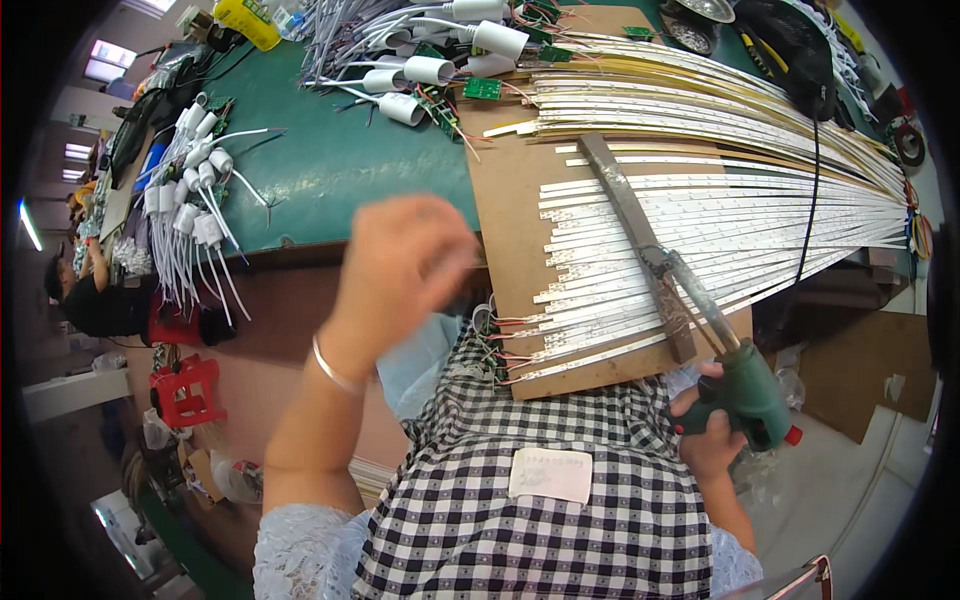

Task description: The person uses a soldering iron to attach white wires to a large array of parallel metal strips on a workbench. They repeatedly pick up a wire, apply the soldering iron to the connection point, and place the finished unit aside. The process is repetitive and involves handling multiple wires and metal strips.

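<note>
My right hand [712, 425] is wrapped round the handle of a green soldering gun [752, 395]. The gun's metal front end reaches up over a long, worn metal bar [630, 215], which lies across a row of white LED strips [600, 265]. These strips rest side by side on a brown board [515, 215]. At the near strips, thin red wires lead to small circuit boards [492, 355] by my apron. Left of the board my left hand [405, 265] is raised, its fingers curled in and slightly blurred; whatever may be between them does not show.
White lamp caps with circuit boards [425, 70] lie piled on the green table [320, 185] at the back. More white caps with wires [195, 200] hang over its left edge. A black cord [815, 190] crosses the strips. A red stool [185, 390] and another person [95, 295] are at left.
</note>
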`<state>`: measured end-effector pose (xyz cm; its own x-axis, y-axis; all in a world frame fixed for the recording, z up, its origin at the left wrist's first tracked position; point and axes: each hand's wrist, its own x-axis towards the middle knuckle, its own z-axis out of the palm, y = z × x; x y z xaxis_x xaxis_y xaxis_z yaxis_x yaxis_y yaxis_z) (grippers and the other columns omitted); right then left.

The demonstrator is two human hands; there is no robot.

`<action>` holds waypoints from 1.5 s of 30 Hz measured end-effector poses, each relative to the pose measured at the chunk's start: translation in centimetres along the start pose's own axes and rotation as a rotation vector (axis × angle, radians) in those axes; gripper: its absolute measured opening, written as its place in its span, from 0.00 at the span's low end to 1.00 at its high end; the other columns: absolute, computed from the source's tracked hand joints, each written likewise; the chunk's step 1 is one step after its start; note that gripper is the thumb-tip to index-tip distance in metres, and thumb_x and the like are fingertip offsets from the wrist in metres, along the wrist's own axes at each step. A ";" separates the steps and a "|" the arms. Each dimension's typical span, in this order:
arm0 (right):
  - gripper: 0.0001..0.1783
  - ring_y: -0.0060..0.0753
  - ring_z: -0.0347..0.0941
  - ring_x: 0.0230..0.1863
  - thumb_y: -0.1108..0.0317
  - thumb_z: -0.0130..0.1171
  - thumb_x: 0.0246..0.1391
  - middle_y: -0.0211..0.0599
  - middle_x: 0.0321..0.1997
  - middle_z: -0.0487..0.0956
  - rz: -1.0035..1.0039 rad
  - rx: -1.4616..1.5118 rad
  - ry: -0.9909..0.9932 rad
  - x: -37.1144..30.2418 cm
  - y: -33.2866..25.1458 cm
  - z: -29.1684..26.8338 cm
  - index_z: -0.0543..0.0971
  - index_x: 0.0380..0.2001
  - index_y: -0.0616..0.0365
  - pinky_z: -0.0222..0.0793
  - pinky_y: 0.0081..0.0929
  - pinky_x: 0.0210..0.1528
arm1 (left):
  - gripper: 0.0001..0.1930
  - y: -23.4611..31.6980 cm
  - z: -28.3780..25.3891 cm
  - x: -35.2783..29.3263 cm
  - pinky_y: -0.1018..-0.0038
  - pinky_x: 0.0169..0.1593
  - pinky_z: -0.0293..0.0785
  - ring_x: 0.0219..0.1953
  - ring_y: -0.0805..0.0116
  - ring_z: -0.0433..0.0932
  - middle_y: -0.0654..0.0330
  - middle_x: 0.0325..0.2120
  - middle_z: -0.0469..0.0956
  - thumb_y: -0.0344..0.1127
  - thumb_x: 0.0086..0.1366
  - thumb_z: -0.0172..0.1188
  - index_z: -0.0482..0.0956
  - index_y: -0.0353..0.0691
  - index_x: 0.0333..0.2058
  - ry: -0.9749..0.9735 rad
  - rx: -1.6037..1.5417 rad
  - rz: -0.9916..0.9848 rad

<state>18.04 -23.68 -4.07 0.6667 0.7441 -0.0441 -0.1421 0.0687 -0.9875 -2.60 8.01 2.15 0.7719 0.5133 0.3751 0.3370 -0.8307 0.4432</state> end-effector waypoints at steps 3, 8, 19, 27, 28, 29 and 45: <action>0.36 0.28 0.74 0.28 0.49 0.58 0.56 0.42 0.41 0.77 -0.014 0.020 0.044 0.2 0.0 0.4 0.66 0.56 0.68 0.71 0.23 0.28 | 0.08 -5.8 0.2 3.4 0.64 0.45 0.69 0.40 0.57 0.76 0.59 0.33 0.78 0.27 0.51 0.66 0.81 0.41 0.32 0.255 0.059 -0.091; 0.36 0.27 0.71 0.24 0.45 0.57 0.57 0.40 0.26 0.76 0.031 0.005 0.034 0.0 -0.5 0.6 0.67 0.55 0.67 0.67 0.20 0.27 | 0.12 -10.3 2.3 6.3 0.68 0.48 0.69 0.40 0.60 0.75 0.60 0.36 0.78 0.29 0.53 0.68 0.82 0.42 0.38 0.293 0.250 0.141; 0.36 0.25 0.70 0.23 0.45 0.58 0.56 0.40 0.24 0.76 0.015 0.023 0.054 0.3 0.0 1.3 0.67 0.55 0.66 0.66 0.18 0.26 | 0.05 -6.8 -4.5 9.5 0.78 0.45 0.71 0.40 0.72 0.77 0.62 0.34 0.82 0.26 0.63 0.60 0.81 0.35 0.37 0.270 -0.658 0.029; 0.38 0.28 0.75 0.27 0.45 0.57 0.56 0.45 0.38 0.75 0.071 0.091 0.044 0.6 -0.3 1.8 0.65 0.56 0.68 0.71 0.21 0.27 | 0.15 1.8 4.9 -2.2 0.68 0.35 0.70 0.31 0.63 0.76 0.64 0.30 0.77 0.25 0.41 0.68 0.82 0.45 0.32 0.053 -0.139 0.383; 0.37 0.31 0.78 0.30 0.48 0.57 0.57 0.50 0.53 0.74 0.071 0.127 0.002 0.7 -0.3 1.4 0.63 0.57 0.68 0.73 0.23 0.27 | 0.16 2.1 4.8 -2.3 0.68 0.35 0.71 0.32 0.63 0.76 0.64 0.31 0.77 0.24 0.41 0.68 0.82 0.45 0.34 0.039 -0.139 0.366; 0.36 0.31 0.78 0.30 0.48 0.57 0.57 0.50 0.52 0.75 0.071 0.143 -0.001 0.8 -0.4 1.2 0.64 0.57 0.68 0.74 0.24 0.27 | 0.18 2.2 4.5 -2.3 0.68 0.36 0.71 0.33 0.63 0.76 0.64 0.31 0.77 0.23 0.42 0.67 0.83 0.46 0.35 0.024 -0.139 0.348; 0.34 0.35 0.73 0.30 0.50 0.52 0.61 0.41 0.35 0.73 0.114 0.259 0.116 0.0 -1.2 2.3 0.57 0.66 0.49 0.74 0.38 0.35 | 0.09 0.3 0.2 3.8 0.66 0.49 0.65 0.45 0.62 0.71 0.68 0.34 0.74 0.35 0.47 0.65 0.80 0.49 0.31 -0.407 0.188 0.479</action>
<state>16.55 -22.27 -2.57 0.7126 0.6770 -0.1839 -0.3926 0.1676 -0.9043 0.59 9.65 3.53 0.9898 -0.0144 0.1415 -0.0344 -0.9896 0.1400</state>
